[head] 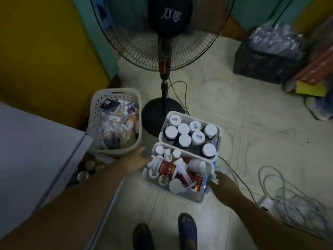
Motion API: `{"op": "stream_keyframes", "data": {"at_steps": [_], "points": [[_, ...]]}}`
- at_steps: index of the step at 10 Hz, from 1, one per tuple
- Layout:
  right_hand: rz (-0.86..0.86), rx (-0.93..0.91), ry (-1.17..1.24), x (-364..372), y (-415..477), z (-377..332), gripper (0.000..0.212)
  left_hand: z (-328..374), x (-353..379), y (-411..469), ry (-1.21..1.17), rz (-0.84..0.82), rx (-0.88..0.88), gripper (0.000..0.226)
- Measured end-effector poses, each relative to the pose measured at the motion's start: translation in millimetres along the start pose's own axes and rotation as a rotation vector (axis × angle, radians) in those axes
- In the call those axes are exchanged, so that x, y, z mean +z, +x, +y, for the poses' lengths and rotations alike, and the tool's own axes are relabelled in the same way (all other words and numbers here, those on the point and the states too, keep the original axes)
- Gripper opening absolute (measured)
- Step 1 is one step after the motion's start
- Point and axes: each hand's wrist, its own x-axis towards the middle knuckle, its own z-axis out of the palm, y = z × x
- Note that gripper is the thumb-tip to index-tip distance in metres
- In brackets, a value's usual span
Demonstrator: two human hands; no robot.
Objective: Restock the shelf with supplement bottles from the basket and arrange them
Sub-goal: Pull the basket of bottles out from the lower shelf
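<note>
A white basket [198, 196] on the floor holds several supplement bottles [168, 168] with white caps and red labels, lying jumbled. My left hand [137, 159] touches its left rim, fingers apart. My right hand [222, 180] is at its right rim, fingers curled against the edge. Just behind it stands a second white basket [217, 139] with several dark upright bottles [184, 139] with white lids. No shelf is in sight.
A standing fan [163, 73] rises behind the baskets on a round base. A white perforated basket of packets [115, 121] sits left, beside a grey box [36, 150]. Cables and a power strip [266, 204] lie right; a black crate [264, 67] is far right. My sandalled feet [186, 230] are below.
</note>
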Motion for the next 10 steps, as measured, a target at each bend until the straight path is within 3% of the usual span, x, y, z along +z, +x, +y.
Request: {"op": "stream_keyframes", "data": {"at_steps": [1, 2, 4, 5, 6, 9, 10], "points": [[-0.037, 0.029, 0.203, 25, 24, 15, 0.01, -11, 15, 24, -0.153, 0.015, -0.04, 0.051], [-0.067, 0.059, 0.236, 37, 35, 20, 0.009, -17, 31, 35, -0.241, 0.004, -0.061, 0.035], [-0.135, 0.095, 0.21, 29, 37, 17, 0.012, -15, 37, 26, -0.27, 0.017, -0.054, 0.038], [-0.169, 0.051, 0.164, 20, 30, 18, 0.011, -25, 35, -3, -0.295, 0.044, -0.098, 0.035], [-0.206, 0.06, 0.026, 7, 13, 7, 0.013, -31, 37, -57, -0.364, 0.066, -0.113, 0.048], [-0.288, -0.477, -0.501, -52, -73, -144, 0.019, -49, 26, -265, -0.705, 0.396, -0.093, 0.01], [-0.316, -0.636, -0.571, -45, -121, -207, 0.025, -62, 18, -338, -0.811, 0.522, -0.113, 0.014]]}}
